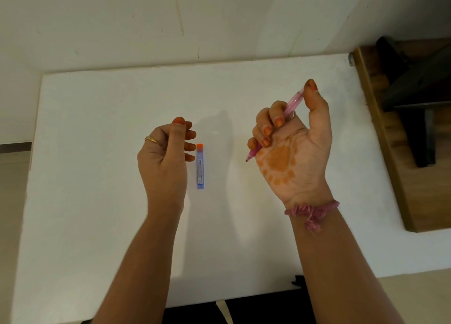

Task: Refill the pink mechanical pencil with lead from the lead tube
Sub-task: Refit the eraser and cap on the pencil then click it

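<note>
I have the pink mechanical pencil [275, 125] clasped in my right hand [292, 147], thumb on its cap. My left hand [166, 150] hovers loosely curled and empty beside the lead tube [199, 167], which lies capped on the tabletop [97, 128]. I judge the refill barely begun.

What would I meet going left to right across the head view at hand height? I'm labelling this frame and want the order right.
Left hand → lead tube with its orange cap, lying on the white table → pink mechanical pencil, gripped in the right hand → wooden furniture beyond the table's right edge.
</note>
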### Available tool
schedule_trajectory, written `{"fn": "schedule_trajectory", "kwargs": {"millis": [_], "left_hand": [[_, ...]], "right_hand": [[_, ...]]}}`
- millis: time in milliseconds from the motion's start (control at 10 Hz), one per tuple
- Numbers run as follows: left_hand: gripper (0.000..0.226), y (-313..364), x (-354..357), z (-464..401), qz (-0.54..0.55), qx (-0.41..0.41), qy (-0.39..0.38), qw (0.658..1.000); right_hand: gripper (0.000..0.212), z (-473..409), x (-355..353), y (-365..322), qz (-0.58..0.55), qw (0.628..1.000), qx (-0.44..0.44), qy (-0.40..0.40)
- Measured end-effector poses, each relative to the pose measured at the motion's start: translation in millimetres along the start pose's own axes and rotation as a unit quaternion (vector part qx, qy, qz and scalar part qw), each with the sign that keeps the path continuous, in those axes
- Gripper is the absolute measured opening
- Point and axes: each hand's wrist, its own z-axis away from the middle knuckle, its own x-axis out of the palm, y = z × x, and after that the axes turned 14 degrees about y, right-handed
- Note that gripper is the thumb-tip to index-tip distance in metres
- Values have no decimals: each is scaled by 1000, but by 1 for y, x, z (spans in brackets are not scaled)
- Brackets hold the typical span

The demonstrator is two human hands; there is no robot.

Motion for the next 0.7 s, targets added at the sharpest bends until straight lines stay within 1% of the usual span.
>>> {"fn": "schedule_trajectory", "kwargs": {"millis": [200,400,500,700], "left_hand": [[22,0,0,0,-3,0,0,1000],[22,0,0,0,-6,4,-2,1000],[22,0,0,0,-8,4,-3,1000],[22,1,0,0,-6,0,-5,1000]], "right_hand": [[44,0,0,0,6,1000,-1,-5],[49,-1,1,1,12,1000,5,0],[45,-1,1,0,17,1000,4,2],[49,-1,1,0,12,1000,0,12]]}}
